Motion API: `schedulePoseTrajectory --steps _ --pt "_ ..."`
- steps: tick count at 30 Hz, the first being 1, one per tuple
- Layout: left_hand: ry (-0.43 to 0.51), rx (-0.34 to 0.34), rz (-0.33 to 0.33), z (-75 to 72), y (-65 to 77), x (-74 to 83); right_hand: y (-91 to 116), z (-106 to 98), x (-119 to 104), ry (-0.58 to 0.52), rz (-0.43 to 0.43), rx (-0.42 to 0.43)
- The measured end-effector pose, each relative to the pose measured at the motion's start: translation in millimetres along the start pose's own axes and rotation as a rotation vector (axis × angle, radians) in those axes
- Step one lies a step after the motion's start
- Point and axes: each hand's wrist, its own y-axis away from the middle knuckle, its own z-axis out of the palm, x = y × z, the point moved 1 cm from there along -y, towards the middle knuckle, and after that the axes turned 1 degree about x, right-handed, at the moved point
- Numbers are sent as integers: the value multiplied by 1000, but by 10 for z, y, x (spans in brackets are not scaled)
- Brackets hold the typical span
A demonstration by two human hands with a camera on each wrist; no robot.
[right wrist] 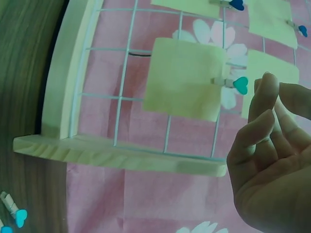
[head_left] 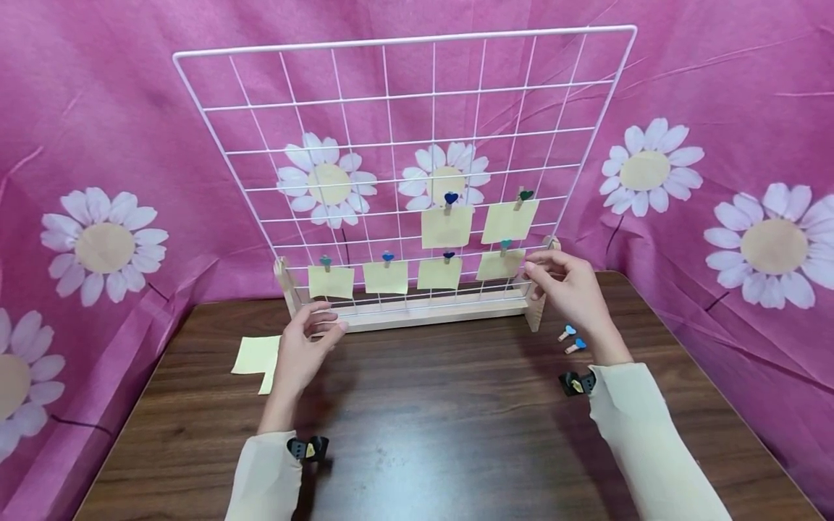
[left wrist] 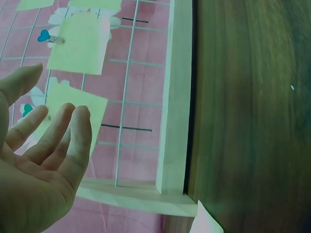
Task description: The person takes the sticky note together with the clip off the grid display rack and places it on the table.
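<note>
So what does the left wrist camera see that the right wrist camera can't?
Only the left wrist view shows the left hand and a corner of pale paper.

Only the right wrist view shows the right hand and two loose wooden pegs with blue hearts on the brown wooden table.

Both share that table, the white wire grid, light wooden stand, pink cloth, and yellow square paper notes held by heart-topped pegs.

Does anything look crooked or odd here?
The bottom-left note hangs slightly askew: it tilts against the grid and the note beside it. Nothing looks spilled or damaged.
</note>
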Motion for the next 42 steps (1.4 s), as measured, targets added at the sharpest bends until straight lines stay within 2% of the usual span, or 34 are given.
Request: schedulePoseTrajectory --steps 6,10,14,18,25,35,42 --pt "-9 4 46 47 -18 82 -85 102 -98 -50 -35 17" --pt "2 -14 50 144 -35 117 -122 156 -158 -47 -79 73" --pt "8 -31 53 249 -43 166 -115 194 -342 -58 -101 97" --pt "-13 -9 72 323 -48 228 -110 231 -541 -65 -113 81" --pt "-26 23 126 449 -109 302 -171 290 -662 -76 -155 121" --pt "34 -15 171 614 -182 460 -272 375 -764 -100 -163 120" --pt "51 -28 214 712 -230 533 -440 396 -492 -121 -159 123"
